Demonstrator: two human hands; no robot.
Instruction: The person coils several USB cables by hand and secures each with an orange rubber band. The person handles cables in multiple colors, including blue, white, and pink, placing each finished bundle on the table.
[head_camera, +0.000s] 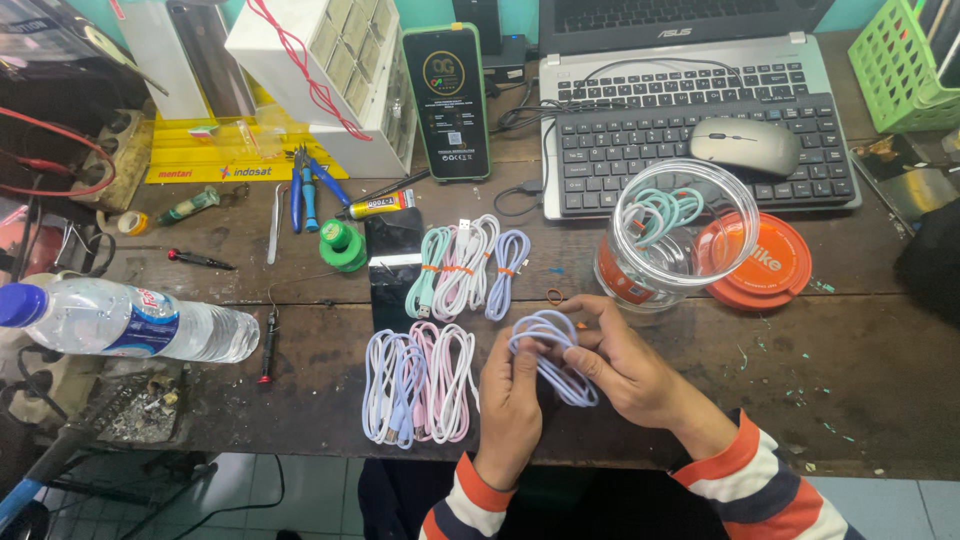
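At the table's near edge, both my left hand (512, 385) and right hand (625, 365) pinch a coiled lilac cable (552, 352); banded bundles (465, 265) lie finished, loose coils (420, 385) wait.

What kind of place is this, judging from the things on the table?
Probably a small phone repair or accessory bench: pliers and tweezers lie by a smartphone, and both hands coil a charging cable.

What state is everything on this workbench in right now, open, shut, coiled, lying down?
Lavender charging cable: coiled, held by both hands.
Clear plastic jar: open, mint cable inside.
Orange round lid: off, beside jar.
Clear water bottle: capped, lying down.
Tied cable bundles: bound, flat.
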